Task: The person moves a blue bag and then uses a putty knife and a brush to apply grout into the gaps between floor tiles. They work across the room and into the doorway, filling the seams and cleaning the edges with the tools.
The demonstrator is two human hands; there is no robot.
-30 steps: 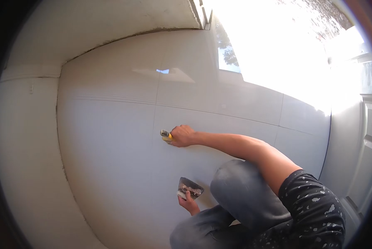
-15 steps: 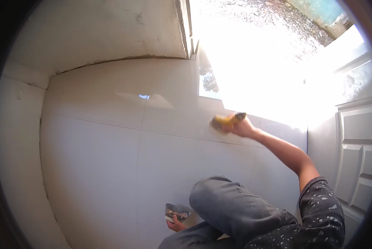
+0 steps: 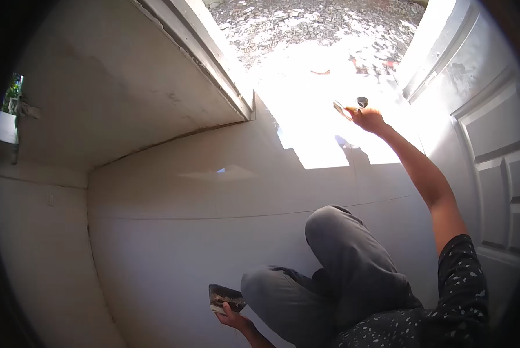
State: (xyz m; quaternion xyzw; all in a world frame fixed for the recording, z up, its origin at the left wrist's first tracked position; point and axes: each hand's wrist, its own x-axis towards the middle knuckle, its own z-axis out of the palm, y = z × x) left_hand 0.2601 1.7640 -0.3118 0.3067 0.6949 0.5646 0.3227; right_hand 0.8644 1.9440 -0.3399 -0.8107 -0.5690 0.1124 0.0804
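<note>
Dark, flat scraper point(image 3: 216, 292), pinched by the left hand point(image 3: 232, 318) beside a grey-trousered knee point(image 3: 267, 285), presumably holds pale crumbs point(image 3: 220, 300) off the white floor point(image 3: 167, 255); the right hand point(image 3: 369, 119) grips a yellowish tool point(image 3: 343, 110) near the floor's sunlit edge.

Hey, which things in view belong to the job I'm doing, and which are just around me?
Seem part of the job:
- tool in your right hand, its exact type unclear
- dark pan holding crumbly material, in your left hand

Seem just surroundings:
- panelled door
- rubble outside
- wall
</note>
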